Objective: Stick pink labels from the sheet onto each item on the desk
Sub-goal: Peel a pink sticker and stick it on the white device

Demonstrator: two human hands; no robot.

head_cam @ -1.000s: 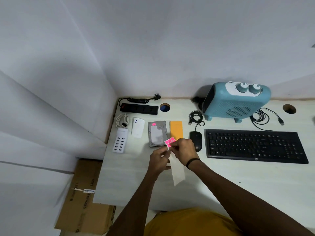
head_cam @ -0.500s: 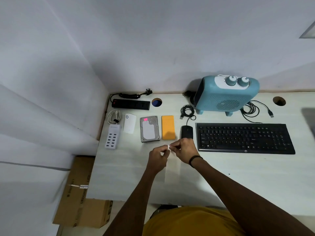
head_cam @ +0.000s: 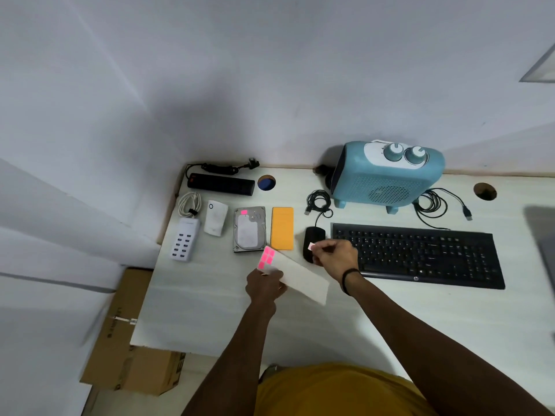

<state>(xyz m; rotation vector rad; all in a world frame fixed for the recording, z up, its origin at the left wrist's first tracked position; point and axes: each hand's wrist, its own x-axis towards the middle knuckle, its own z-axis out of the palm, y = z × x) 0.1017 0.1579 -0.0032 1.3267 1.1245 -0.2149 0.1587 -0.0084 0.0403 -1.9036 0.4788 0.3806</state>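
I count one black power strip [head_cam: 221, 184], one white multi-port USB charger [head_cam: 184, 239], one small white plug-in device [head_cam: 215, 217], one hard drive [head_cam: 249, 229], one orange slab [head_cam: 282, 228], one black mouse [head_cam: 312, 242], one black keyboard [head_cam: 420, 256] and one blue fan heater [head_cam: 387, 175] with two knobs [head_cam: 404, 153]. One label sheet [head_cam: 295, 274] carries what looks like four pink labels [head_cam: 266, 257]; one more pink label [head_cam: 244, 212] sits on the hard drive, and one peeled label [head_cam: 311, 247] is held over the mouse. Two hands [head_cam: 265, 285] are in view. The tabletop [head_cam: 390, 319] has two cable holes [head_cam: 266, 182]. One cardboard box [head_cam: 129, 349] sits below.
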